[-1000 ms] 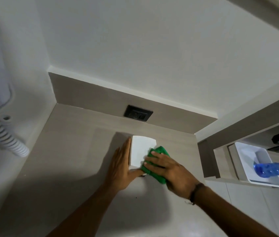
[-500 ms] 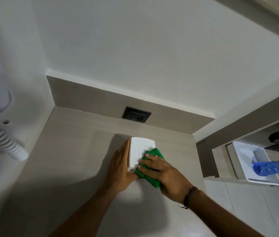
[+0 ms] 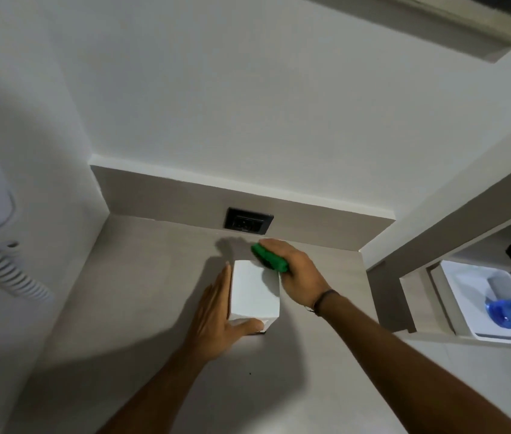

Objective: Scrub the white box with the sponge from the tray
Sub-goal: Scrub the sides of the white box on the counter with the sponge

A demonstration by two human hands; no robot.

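On the desk [image 3: 129, 308], near the back wall: steadying the light, stiff white box [image 3: 255, 291] with flat open left hand [image 3: 216, 317]; right hand [image 3: 298, 270] gripping soft green sponge [image 3: 269, 260] at far top edge.

Left arm: bare from the bottom edge of the view up to the wrist, no sleeve showing.
Left hand [image 3: 216, 321]: bare, no glove, no ring to be made out.
Right arm: bare along its whole visible length, no sleeve showing.
Right hand [image 3: 298, 270]: bare, no glove.
Wristband [image 3: 323, 298]: thin dark band around the right wrist, with a short loose thread or tail hanging at its lower side.
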